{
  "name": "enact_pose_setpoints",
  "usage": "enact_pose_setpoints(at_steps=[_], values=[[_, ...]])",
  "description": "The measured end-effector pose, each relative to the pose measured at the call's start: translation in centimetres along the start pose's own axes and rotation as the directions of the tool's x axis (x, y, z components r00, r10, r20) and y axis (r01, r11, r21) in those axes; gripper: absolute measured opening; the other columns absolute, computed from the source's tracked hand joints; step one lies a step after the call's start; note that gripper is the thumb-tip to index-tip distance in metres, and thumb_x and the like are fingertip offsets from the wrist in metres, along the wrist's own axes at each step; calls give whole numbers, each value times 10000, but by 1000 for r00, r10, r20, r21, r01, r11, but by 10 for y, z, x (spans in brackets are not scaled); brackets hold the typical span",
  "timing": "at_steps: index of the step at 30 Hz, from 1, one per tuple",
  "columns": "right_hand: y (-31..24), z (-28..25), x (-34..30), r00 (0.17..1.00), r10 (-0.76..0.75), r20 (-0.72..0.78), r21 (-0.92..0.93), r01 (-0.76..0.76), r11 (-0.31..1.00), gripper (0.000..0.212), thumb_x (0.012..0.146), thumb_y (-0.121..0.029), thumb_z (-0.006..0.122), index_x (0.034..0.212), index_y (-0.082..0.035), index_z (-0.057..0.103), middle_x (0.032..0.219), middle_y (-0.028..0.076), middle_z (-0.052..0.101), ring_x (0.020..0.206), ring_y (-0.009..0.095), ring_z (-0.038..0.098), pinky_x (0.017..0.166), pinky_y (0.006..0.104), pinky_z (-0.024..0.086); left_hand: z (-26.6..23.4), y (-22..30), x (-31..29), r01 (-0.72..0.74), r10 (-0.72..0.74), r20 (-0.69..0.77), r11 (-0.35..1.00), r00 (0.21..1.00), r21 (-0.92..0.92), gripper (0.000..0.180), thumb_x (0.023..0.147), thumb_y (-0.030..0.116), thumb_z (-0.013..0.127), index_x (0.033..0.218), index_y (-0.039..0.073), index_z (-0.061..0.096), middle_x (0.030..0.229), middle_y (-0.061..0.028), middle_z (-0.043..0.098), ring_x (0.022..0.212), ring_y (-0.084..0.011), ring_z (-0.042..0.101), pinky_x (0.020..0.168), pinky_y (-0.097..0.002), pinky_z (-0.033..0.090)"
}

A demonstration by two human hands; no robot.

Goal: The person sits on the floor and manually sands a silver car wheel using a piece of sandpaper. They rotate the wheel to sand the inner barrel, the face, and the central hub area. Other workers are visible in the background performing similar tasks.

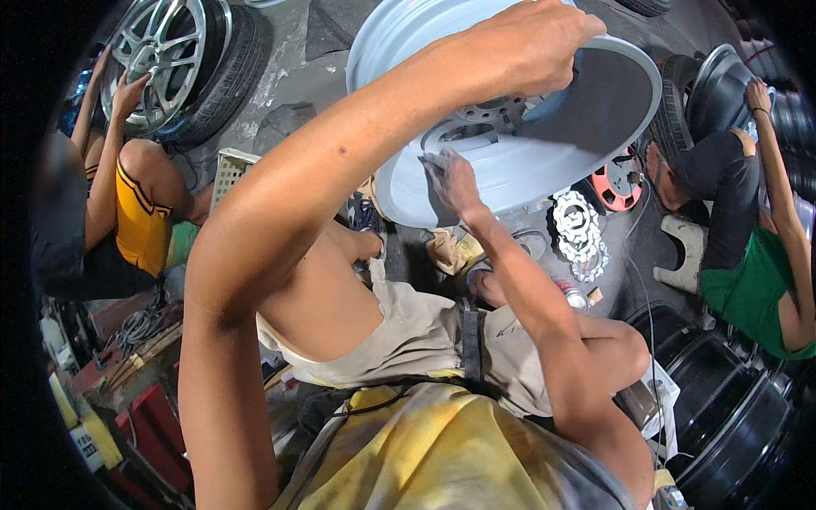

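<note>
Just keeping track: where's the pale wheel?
The pale wheel is top centre in the head view, with the left hand at its upper edge and the right hand at its lower left.

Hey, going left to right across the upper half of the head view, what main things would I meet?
Silver spoked wheel, pale plastic crate, light grey wheel rim, dark grey wheel rim.

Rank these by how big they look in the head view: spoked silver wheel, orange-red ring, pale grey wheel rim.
1. Pale grey wheel rim; nearest the camera, which swells it
2. Spoked silver wheel
3. Orange-red ring
</note>
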State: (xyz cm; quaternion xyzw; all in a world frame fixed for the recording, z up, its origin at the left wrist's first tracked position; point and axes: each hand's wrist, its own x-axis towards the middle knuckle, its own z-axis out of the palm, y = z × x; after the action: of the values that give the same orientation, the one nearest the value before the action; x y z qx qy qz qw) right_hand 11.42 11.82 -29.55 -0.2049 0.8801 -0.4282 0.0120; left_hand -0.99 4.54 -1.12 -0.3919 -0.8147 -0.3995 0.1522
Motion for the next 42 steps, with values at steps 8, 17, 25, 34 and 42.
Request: enact_pose_setpoints(at_steps=[8, 17, 25, 34, 42], values=[[-8, 41, 16, 866, 459, -200, 250, -408, 878, 198, 897, -158, 629, 870, 4, 740, 851, 287, 695, 839, 478, 678, 750, 531, 522, 6, 5, -1, 27, -27, 27, 1000, 999, 6, 340, 813, -24, 512, 1136, -96, 592, 1083, -335, 637, 1079, -488, 602, 971, -527, 476], [13, 35, 59, 817, 565, 112, -67, -561, 825, 226, 837, -216, 660, 882, -7, 735, 899, 289, 706, 934, 462, 689, 834, 510, 552, 4, 0, -1, -5, 5, -15, 1000, 1000, -1, 302, 788, -45, 498, 1066, -103, 601, 978, -333, 647, 996, -512, 617, 893, -544, 498], [19, 26, 62, 856, 481, 191, -66, -477, 876, 255, 785, -184, 707, 902, 42, 718, 953, 304, 711, 962, 469, 692, 868, 504, 563, 5, -2, -3, -38, 37, -60, 999, 998, -13, 279, 773, -53, 497, 1025, -100, 608, 946, -333, 648, 974, -518, 619, 877, -549, 498], [16, 35, 45, 919, 394, 4, -15, -394, 919, 202, 878, -182, 681, 891, 11, 739, 831, 269, 687, 799, 426, 690, 717, 470, 520, 5, -1, 1, -10, 10, -24, 1000, 1000, -27, 327, 784, -42, 502, 1087, -103, 610, 978, -335, 653, 1008, -517, 617, 906, -547, 494], [14, 15, -1, 984, 43, -174, -13, -46, 999, 110, 879, -75, 649, 930, 7, 703, 852, 253, 625, 798, 463, 599, 693, 508, 475, 0, 3, -1, 52, -52, 9, 998, 999, 30, 360, 766, -52, 498, 1104, -80, 617, 1006, -338, 655, 1018, -519, 617, 917, -548, 491]])
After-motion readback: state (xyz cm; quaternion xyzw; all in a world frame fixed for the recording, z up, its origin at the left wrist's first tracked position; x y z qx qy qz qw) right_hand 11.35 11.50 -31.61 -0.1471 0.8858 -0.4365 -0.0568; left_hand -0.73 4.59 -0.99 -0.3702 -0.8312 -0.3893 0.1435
